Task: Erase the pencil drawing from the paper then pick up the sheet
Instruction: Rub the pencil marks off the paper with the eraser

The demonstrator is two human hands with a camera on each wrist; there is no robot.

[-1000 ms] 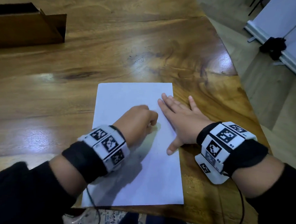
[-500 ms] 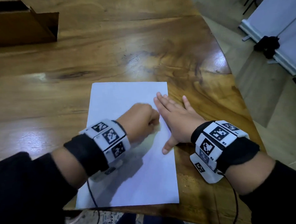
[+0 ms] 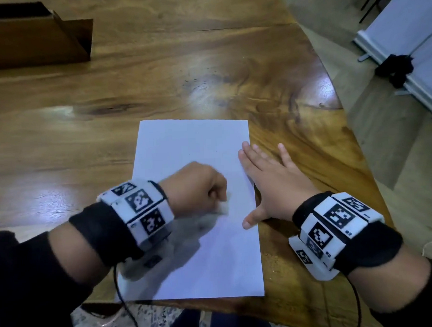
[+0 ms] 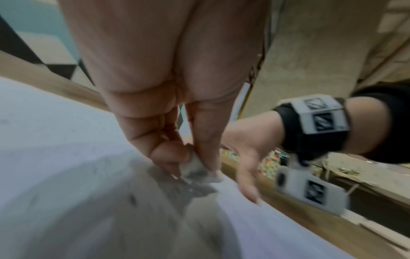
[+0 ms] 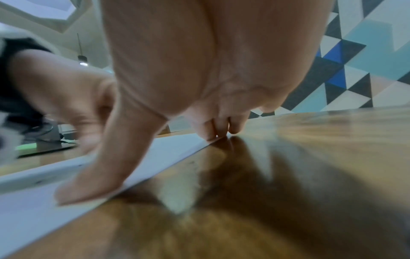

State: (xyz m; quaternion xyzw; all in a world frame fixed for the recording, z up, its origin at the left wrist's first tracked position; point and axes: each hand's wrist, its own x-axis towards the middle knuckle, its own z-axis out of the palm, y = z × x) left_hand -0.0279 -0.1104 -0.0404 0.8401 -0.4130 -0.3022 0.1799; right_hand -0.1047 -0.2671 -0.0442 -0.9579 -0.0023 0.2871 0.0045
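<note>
A white sheet of paper [image 3: 195,164] lies flat on the wooden table [image 3: 205,71], near its front edge. My left hand [image 3: 198,186] is fisted over the sheet's middle and pinches a small white eraser [image 3: 49,218] against the paper; the left wrist view shows the eraser [image 4: 197,169] between thumb and fingers with grey smudges under it. My right hand [image 3: 271,183] lies flat with straight fingers on the sheet's right edge, half on the paper [image 5: 155,157], half on the wood. No pencil lines are plainly visible on the sheet.
A brown cardboard box [image 3: 30,38] stands at the table's far left. The table's curved right edge [image 3: 345,111] drops to the floor, where a white panel [image 3: 408,40] leans. Cables hang below the front edge.
My left hand has slid back toward me and slightly left on the paper, and the eraser now shows under its fingers. The right hand stays flat on the sheet's edge.
</note>
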